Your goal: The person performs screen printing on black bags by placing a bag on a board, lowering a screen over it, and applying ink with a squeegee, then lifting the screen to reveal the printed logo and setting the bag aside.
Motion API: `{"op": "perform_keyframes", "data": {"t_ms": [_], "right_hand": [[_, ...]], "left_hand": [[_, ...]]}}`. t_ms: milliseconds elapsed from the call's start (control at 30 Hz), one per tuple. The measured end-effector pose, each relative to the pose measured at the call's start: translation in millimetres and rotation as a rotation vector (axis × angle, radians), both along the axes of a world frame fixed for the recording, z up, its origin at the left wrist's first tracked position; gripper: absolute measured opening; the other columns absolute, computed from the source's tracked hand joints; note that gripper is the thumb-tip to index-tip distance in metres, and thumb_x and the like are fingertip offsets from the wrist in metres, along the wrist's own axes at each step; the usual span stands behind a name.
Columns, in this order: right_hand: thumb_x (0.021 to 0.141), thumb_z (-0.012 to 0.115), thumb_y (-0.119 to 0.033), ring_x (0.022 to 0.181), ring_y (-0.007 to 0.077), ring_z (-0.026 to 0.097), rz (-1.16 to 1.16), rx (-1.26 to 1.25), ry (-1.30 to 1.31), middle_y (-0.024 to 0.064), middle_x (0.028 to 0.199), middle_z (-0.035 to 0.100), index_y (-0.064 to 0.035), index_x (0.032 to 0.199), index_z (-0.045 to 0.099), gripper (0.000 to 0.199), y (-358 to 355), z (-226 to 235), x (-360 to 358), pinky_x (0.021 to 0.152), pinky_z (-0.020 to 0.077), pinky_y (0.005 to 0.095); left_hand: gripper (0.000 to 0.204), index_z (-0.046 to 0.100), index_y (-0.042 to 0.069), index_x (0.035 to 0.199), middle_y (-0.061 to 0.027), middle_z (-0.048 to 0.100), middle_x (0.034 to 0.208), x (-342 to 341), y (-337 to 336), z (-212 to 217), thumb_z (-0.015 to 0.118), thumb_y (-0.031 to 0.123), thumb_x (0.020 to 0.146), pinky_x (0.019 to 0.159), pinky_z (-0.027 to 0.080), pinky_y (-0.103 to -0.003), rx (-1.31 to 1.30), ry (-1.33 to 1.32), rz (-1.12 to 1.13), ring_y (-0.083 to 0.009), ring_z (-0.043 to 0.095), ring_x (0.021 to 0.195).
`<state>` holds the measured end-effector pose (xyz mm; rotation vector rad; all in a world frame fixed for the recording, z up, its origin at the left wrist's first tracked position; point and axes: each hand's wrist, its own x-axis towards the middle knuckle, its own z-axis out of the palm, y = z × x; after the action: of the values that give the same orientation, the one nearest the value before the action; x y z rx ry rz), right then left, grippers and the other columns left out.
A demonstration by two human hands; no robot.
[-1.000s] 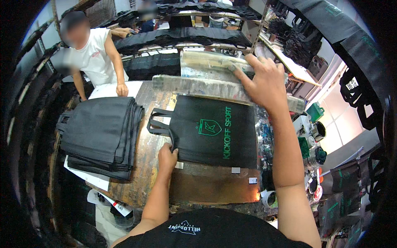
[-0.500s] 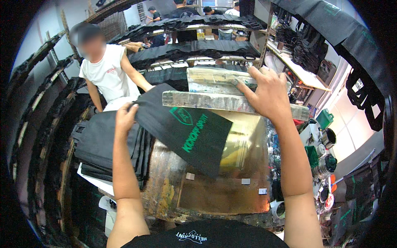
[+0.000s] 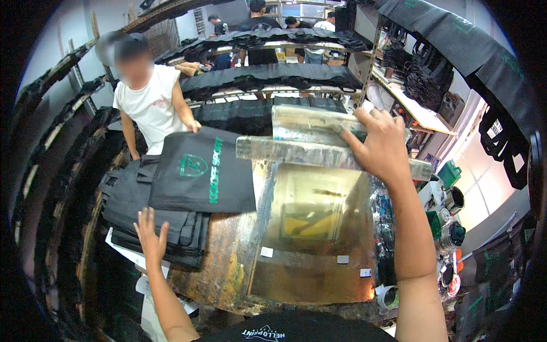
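My right hand (image 3: 380,145) is closed round a paint-stained screen printing frame (image 3: 296,150), tilted up above the board. A pale, ink-marked squeegee-like bar (image 3: 307,121) lies behind the frame's near edge, under my thumb. My left hand (image 3: 151,239) has its fingers spread, holding nothing, beside a stack of black fabric bags (image 3: 125,188). Over that stack hangs a black bag with green print (image 3: 171,191), with a co-worker's hand (image 3: 194,126) at its far edge. Below the frame lies a shiny amber printing board (image 3: 307,279) with several small white tabs.
A co-worker in a white top (image 3: 151,97) stands at far left. Racks of black bags (image 3: 279,74) line the left and back. Ink cans (image 3: 454,199) and a green jug (image 3: 449,172) stand at right. More people (image 3: 261,34) are in the background.
My left hand has let go of the printed bag and drawn back toward me. The bag has moved left over the stack, to the co-worker. The frame remains raised in my right hand.
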<state>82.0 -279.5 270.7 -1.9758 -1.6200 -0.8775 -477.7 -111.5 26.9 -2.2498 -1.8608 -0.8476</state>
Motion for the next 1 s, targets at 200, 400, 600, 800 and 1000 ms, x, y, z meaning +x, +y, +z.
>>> {"op": "perform_keyframes", "data": {"t_ms": [200,400,600,800,1000], "right_hand": [[0.095,0.066,-0.053,0.108,0.0356,0.065,-0.054,-0.060,0.029,0.0165,0.105,0.072,-0.0083,0.117,0.070,0.050,13,12,12,0.095,0.0424,0.0533],[0.095,0.064,-0.055,0.110,0.0357,0.065,-0.055,-0.082,0.059,0.0174,0.107,0.071,-0.0090,0.119,0.070,0.052,11,16,6,0.099,0.0413,0.0535],[0.096,0.063,-0.056,0.111,0.0361,0.064,-0.023,-0.032,0.029,0.0158,0.107,0.071,-0.0084,0.116,0.071,0.052,16,10,10,0.098,0.0422,0.0529],[0.097,0.059,-0.059,0.113,0.0354,0.064,-0.017,-0.036,0.018,0.0159,0.111,0.071,-0.0094,0.121,0.070,0.056,21,15,17,0.098,0.0425,0.0550],[0.098,0.053,-0.066,0.110,0.0347,0.068,-0.011,-0.032,-0.011,0.0178,0.110,0.074,-0.0107,0.118,0.072,0.062,32,4,31,0.095,0.0442,0.0559]], "left_hand": [[0.070,0.044,0.005,0.159,-0.0148,0.036,0.169,-9,-27,-40,0.056,0.046,0.104,0.130,0.008,-0.057,-0.198,0.174,-0.096,-0.0377,0.024,0.159],[0.051,0.066,0.006,0.140,-0.0120,0.059,0.151,-19,-13,-34,0.059,0.042,0.104,0.128,0.015,-0.058,-0.152,0.080,-0.085,-0.0358,0.042,0.149],[0.034,0.078,0.003,0.111,-0.0192,0.076,0.114,-25,28,19,0.062,0.033,0.103,0.103,0.048,-0.050,-0.343,-0.041,0.029,-0.0402,0.069,0.109],[0.037,0.078,0.003,0.110,-0.0227,0.074,0.108,106,-34,94,0.064,0.037,0.102,0.089,0.054,-0.051,-0.215,0.114,-0.359,-0.0449,0.070,0.100],[0.077,0.060,0.014,0.149,-0.0170,0.047,0.162,269,-105,-22,0.045,0.072,0.100,0.121,0.017,-0.073,-0.582,0.191,-0.558,-0.0432,0.039,0.151]]}}
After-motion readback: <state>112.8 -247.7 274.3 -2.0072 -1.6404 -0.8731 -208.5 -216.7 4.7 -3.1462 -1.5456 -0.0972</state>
